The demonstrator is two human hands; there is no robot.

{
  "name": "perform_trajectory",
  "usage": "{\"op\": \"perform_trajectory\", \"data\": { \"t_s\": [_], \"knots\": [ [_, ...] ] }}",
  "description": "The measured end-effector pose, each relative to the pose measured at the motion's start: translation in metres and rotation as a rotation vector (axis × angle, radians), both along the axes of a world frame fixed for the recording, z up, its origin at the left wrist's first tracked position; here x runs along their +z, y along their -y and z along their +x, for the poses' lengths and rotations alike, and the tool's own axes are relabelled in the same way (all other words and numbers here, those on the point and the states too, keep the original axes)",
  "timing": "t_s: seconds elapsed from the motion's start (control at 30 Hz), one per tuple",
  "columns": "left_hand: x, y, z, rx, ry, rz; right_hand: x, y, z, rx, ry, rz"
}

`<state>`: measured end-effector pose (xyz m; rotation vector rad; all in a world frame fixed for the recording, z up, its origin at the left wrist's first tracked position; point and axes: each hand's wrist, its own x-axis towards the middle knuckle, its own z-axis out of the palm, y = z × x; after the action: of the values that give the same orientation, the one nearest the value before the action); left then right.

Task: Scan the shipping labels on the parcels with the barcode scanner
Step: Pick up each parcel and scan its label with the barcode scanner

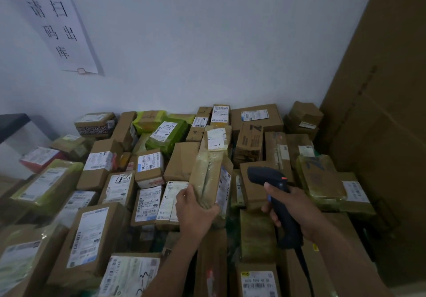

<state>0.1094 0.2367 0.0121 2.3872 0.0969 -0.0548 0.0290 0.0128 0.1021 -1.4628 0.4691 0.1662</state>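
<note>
Left grip (196,206) around near-upright parcel (211,176), right grip (292,206) around barcode scanner (262,175) handle.

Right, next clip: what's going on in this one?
A person stands over a pile of parcels against a wall. The left hand grips one taped cardboard parcel, held up on end so that the shipping label on its side faces right. The right hand holds the barcode scanner, with its head pointed left toward that label. Whether the scan has registered cannot be told.
</note>
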Motion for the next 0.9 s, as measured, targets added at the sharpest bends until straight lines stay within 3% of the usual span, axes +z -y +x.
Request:
{"op": "perform_trajectory", "data": {
  "t_s": [0.23, 0.33, 0.67, 0.73, 0.8, 0.9],
  "knots": [
    [-0.031, 0.032, 0.008, 0.046, -0.035, 0.243, -0.018, 0.025, 0.004, -0.018, -0.024, 0.013],
    [-0.042, 0.042, 0.01, 0.044, -0.021, 0.252, -0.027, 0.032, 0.007, -0.009, -0.046, 0.017],
    [-0.088, 0.036, -0.004, -0.015, -0.258, 0.283, -0.048, 0.042, 0.016, 0.009, -0.089, 0.015],
    [-0.086, 0.042, -0.002, -0.015, -0.216, 0.327, -0.05, 0.047, 0.018, -0.022, -0.095, 0.02],
    [-0.072, 0.056, 0.0, -0.034, -0.048, 0.359, -0.052, 0.053, 0.019, -0.072, -0.107, 0.014],
    [-0.04, 0.091, 0.007, -0.075, 0.125, 0.157, -0.053, 0.061, 0.02, -0.164, -0.116, 0.008]
  ]
}}
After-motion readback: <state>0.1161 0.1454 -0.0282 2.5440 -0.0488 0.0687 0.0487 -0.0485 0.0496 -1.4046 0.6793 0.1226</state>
